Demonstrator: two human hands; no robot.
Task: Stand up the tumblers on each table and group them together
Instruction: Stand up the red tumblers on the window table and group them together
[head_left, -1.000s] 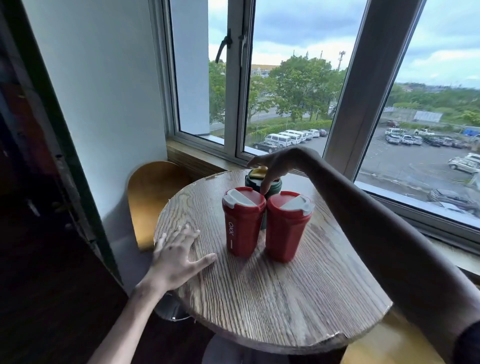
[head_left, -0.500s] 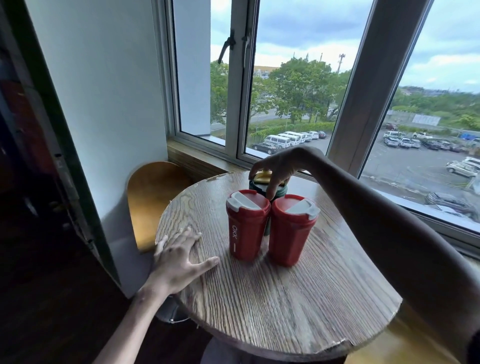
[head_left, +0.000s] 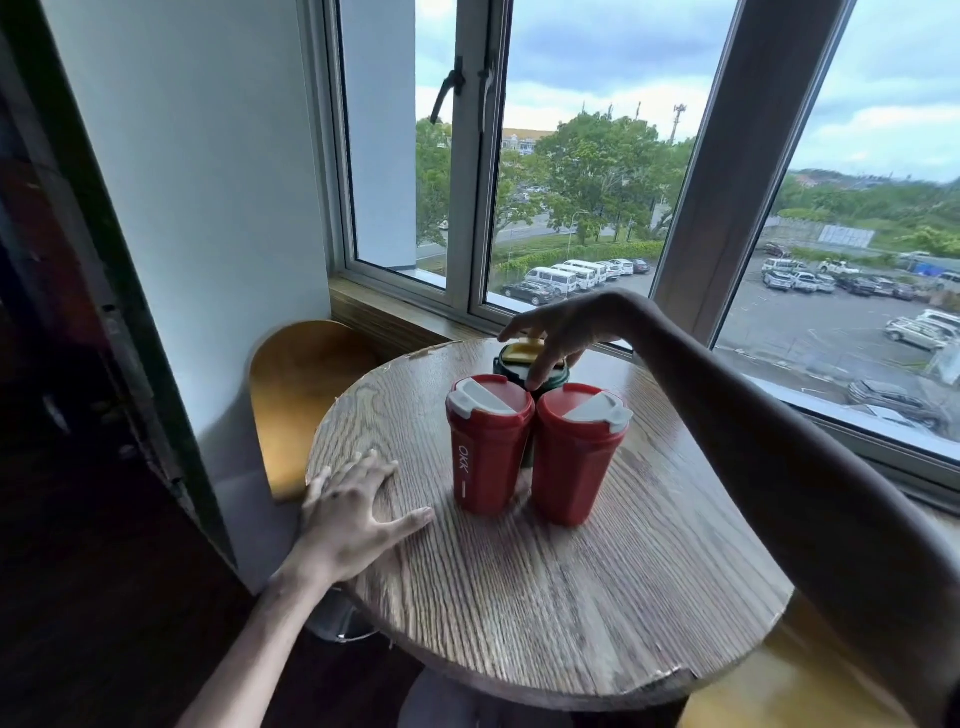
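Two red tumblers with white lid flaps stand upright side by side on the round wooden table (head_left: 545, 613): the left red tumbler (head_left: 485, 449) and the right red tumbler (head_left: 576, 457). Just behind them stands a dark green tumbler (head_left: 511, 366) with a yellow lid, mostly hidden. My right hand (head_left: 563, 332) reaches over from the right and grips the green tumbler's top from above. My left hand (head_left: 348, 512) lies flat, fingers spread, on the table's left edge.
A yellow wooden stool (head_left: 304, 389) stands left of the table by the white wall. The window sill (head_left: 395, 317) and window frame run close behind the table. Another yellow seat (head_left: 779, 686) shows at the lower right.
The green tumbler has come a little closer to the two red ones under my right hand. My left hand stays flat on the table.
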